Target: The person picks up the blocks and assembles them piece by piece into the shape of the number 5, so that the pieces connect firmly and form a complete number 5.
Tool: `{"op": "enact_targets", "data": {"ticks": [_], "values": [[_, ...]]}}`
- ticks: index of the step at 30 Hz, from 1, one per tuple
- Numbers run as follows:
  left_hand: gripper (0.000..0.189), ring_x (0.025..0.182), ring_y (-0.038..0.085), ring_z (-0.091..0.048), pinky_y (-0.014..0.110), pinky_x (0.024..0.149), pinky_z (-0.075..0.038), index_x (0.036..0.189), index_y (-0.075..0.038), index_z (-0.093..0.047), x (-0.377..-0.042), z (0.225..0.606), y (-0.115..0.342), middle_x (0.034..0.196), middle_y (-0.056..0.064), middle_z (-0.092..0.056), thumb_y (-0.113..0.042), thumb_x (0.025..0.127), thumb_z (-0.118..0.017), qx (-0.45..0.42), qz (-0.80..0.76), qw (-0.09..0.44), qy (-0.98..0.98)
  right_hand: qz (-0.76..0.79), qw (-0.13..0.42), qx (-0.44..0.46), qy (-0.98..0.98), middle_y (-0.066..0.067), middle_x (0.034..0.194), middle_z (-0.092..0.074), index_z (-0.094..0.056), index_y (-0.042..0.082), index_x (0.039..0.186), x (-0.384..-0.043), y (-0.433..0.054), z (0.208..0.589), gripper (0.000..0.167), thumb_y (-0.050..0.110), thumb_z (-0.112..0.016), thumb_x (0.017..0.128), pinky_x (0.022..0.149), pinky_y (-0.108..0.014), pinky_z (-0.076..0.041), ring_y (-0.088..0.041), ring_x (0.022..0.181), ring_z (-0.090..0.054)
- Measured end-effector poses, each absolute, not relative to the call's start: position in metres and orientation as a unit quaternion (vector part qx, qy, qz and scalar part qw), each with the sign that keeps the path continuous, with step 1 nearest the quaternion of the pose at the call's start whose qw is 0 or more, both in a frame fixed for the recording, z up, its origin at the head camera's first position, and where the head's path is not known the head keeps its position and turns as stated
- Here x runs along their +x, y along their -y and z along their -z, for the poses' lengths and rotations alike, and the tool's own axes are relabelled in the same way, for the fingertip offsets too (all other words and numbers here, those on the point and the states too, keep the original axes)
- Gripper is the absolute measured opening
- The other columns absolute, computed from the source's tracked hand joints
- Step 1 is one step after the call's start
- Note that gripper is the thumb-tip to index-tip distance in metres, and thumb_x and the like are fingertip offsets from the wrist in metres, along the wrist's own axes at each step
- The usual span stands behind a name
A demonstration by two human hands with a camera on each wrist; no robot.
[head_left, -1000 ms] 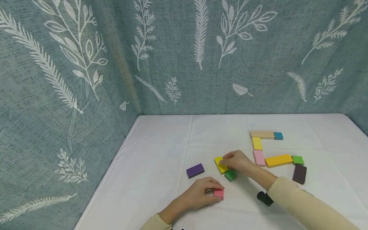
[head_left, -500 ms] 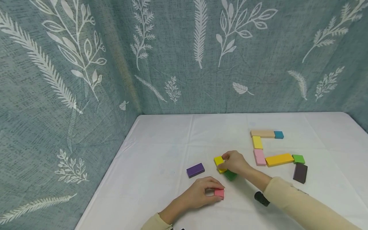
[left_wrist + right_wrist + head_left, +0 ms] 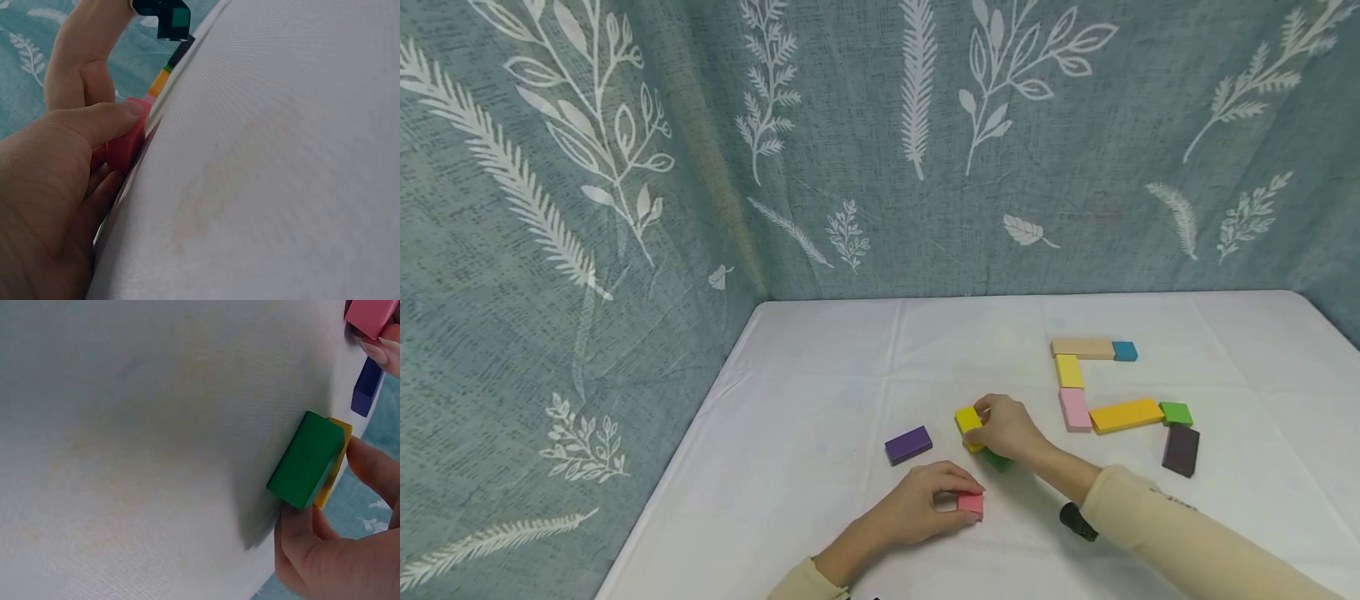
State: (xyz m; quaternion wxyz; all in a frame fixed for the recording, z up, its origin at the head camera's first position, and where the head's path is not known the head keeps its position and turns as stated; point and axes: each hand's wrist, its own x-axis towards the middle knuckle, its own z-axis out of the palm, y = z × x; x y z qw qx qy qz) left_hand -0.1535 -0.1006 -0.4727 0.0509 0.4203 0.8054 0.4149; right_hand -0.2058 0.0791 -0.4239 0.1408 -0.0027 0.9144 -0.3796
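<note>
My left hand (image 3: 917, 504) lies low on the table, pinching a coral-pink block (image 3: 971, 504) between thumb and fingers. In the left wrist view the thumb presses on top of this block (image 3: 127, 140). My right hand (image 3: 1009, 429) reaches in from the right and pinches a yellow block (image 3: 967, 420). A green block (image 3: 997, 461) sits right against the yellow one, partly hidden by the hand in the head view. The right wrist view shows the green block (image 3: 307, 459) in front, covering most of the yellow block (image 3: 337, 464), with thumb and fingers at opposite ends.
A purple block (image 3: 908, 446) lies left of both hands. To the right, tan (image 3: 1082, 348), blue (image 3: 1124, 351), yellow (image 3: 1069, 372), light pink (image 3: 1075, 410), orange (image 3: 1126, 416), light green (image 3: 1176, 413) and dark brown (image 3: 1181, 451) blocks form an angular line on the white tablecloth (image 3: 820, 358).
My right hand has shifted slightly left, the yellow and green blocks moving a little with it, and it now hides more of the green block. My left hand stays still on the coral-pink block.
</note>
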Motion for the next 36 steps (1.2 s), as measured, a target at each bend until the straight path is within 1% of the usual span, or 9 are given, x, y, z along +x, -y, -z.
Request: {"op": "enact_targets", "data": {"ticks": [6,14,17,21,26,30,36], "values": [[0.027,0.104,0.005,-0.056,0.020,0.089,-0.044,0.110,-0.008,-0.070,-0.154,0.473,0.101,0.109,0.000,-0.064,-0.014,0.084,-0.074,0.419,-0.415,0.055,-0.806,0.382,0.145,0.002,-0.913,-0.017,0.102,-0.061,-0.057,-0.004,0.119,-0.207,-0.076,0.424,0.044,0.011,-0.075,0.082,0.078,-0.036,-0.052,-0.025,0.085,-0.054],[0.026,0.104,0.006,-0.056,0.020,0.089,-0.044,0.109,-0.007,-0.071,-0.154,0.474,0.101,0.109,0.001,-0.064,-0.014,0.084,-0.074,0.417,-0.418,0.057,-0.805,0.416,0.178,0.022,-0.891,-0.014,0.105,-0.059,-0.057,-0.002,0.121,-0.212,-0.082,0.426,0.047,0.012,-0.076,0.080,0.082,-0.038,-0.049,-0.026,0.089,-0.052],[0.026,0.103,0.005,-0.056,0.019,0.088,-0.045,0.109,-0.007,-0.071,-0.154,0.473,0.101,0.108,0.001,-0.064,-0.014,0.084,-0.074,0.413,-0.423,0.062,-0.804,0.426,0.187,0.024,-0.885,-0.014,0.105,-0.058,-0.058,-0.003,0.120,-0.214,-0.085,0.427,0.045,0.012,-0.074,0.081,0.077,-0.035,-0.050,-0.025,0.088,-0.052],[0.025,0.103,0.005,-0.056,0.019,0.087,-0.045,0.109,-0.007,-0.071,-0.153,0.472,0.100,0.108,0.001,-0.064,-0.013,0.085,-0.074,0.409,-0.427,0.067,-0.804,0.476,0.205,0.037,-0.854,-0.017,0.107,-0.056,-0.055,-0.004,0.120,-0.216,-0.087,0.425,0.041,0.009,-0.069,0.084,0.071,-0.031,-0.050,-0.024,0.084,-0.054],[0.025,0.103,0.005,-0.056,0.020,0.088,-0.045,0.109,-0.006,-0.071,-0.153,0.471,0.100,0.108,0.001,-0.064,-0.012,0.084,-0.074,0.405,-0.427,0.068,-0.806,0.519,0.219,0.050,-0.825,-0.021,0.116,-0.054,-0.052,-0.006,0.120,-0.217,-0.093,0.424,0.038,0.008,-0.064,0.087,0.070,-0.029,-0.050,-0.024,0.085,-0.054],[0.025,0.104,0.005,-0.056,0.020,0.089,-0.044,0.108,-0.006,-0.071,-0.153,0.471,0.099,0.108,0.001,-0.065,-0.013,0.084,-0.074,0.408,-0.425,0.063,-0.806,0.534,0.220,0.049,-0.815,-0.020,0.117,-0.051,-0.050,-0.005,0.121,-0.218,-0.099,0.425,0.039,0.010,-0.064,0.088,0.071,-0.028,-0.048,-0.024,0.087,-0.052],[0.025,0.104,0.006,-0.057,0.020,0.089,-0.044,0.108,-0.006,-0.071,-0.154,0.472,0.099,0.107,0.001,-0.065,-0.012,0.084,-0.075,0.416,-0.425,0.052,-0.802,0.560,0.218,0.048,-0.798,-0.020,0.117,-0.050,-0.046,-0.006,0.126,-0.218,-0.109,0.424,0.043,0.011,-0.062,0.090,0.077,-0.031,-0.047,-0.025,0.088,-0.054]]}}
